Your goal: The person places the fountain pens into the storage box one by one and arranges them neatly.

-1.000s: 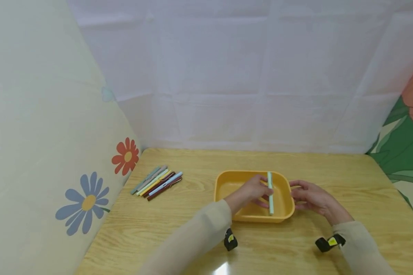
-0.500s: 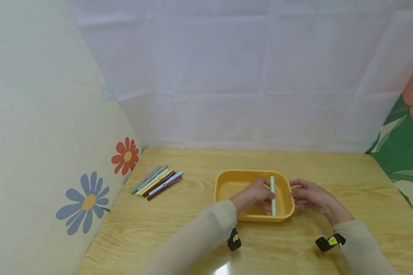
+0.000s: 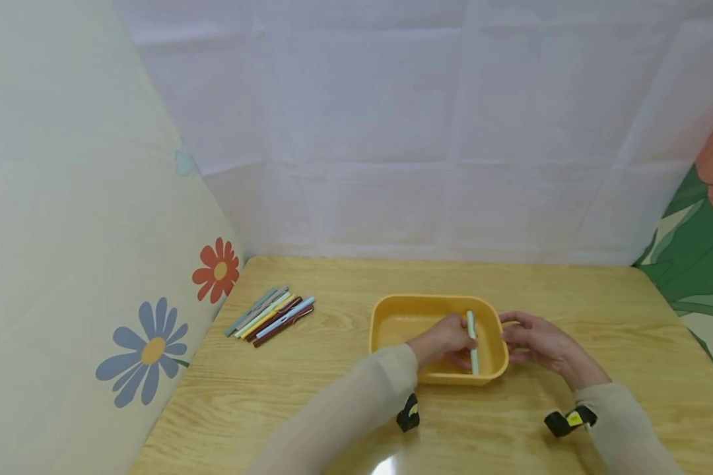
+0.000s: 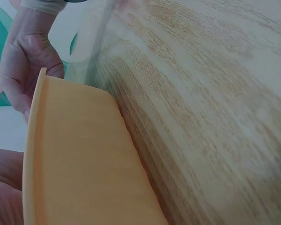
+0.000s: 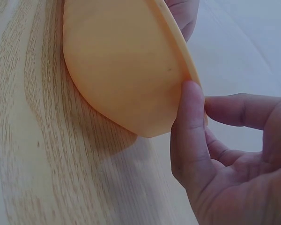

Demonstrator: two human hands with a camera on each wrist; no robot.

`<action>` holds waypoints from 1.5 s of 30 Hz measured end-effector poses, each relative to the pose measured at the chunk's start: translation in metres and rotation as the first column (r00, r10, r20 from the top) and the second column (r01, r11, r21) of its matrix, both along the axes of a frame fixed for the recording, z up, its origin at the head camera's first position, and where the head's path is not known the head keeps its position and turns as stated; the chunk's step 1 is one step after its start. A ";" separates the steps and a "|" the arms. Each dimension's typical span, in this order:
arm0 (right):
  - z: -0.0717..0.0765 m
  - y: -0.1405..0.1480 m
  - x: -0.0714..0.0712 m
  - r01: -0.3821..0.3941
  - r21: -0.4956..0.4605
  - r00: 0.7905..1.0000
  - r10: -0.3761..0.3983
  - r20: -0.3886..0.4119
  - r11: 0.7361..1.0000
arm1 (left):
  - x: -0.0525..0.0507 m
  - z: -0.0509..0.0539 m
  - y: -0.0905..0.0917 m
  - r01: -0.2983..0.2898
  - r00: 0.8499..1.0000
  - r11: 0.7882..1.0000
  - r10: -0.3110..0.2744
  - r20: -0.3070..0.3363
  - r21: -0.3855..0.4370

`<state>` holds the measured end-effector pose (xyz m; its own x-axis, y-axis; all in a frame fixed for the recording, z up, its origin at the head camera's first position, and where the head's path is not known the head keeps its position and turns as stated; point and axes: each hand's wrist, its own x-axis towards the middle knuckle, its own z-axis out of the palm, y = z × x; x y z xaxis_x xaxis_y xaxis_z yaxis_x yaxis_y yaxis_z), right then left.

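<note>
Inside the orange-yellow plastic tray, my left hand holds a pale green pen toward the right end. The pen points front to back, and the fingers cover its middle. In the left wrist view, the tray's side wall hides most of my left hand. My right hand is at the tray's right end. The right wrist view shows this hand pinching the tray's rim, with the thumb against the outer wall.
Several slim pens in grey, green, yellow, maroon and light blue lie side by side at the table's left. The wooden table meets a white cloth backdrop behind. Flower-patterned cloth borders the left side.
My left hand has moved slightly right and toward the front with the pale green pen, lower toward the tray's right end. The right hand and the tray stay put.
</note>
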<state>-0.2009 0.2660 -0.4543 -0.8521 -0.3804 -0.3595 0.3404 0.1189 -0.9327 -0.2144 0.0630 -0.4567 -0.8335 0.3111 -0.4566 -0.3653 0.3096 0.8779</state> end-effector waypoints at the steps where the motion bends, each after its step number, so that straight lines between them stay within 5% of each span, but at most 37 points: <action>1: 0.000 0.000 0.000 0.000 0.000 1.000 0.000 -0.001 1.000 | 0.000 0.000 0.000 0.004 1.000 1.000 -0.004 0.002 -0.003; 21: -0.003 0.002 0.000 -0.017 -0.020 1.000 0.017 -0.024 1.000 | -0.005 -0.005 0.002 0.016 0.999 1.000 -0.016 0.050 -0.008; 45: -0.004 0.001 0.000 0.001 0.012 1.000 -0.001 -0.030 1.000 | -0.004 0.005 -0.004 0.088 0.995 0.973 -0.094 -0.018 -0.212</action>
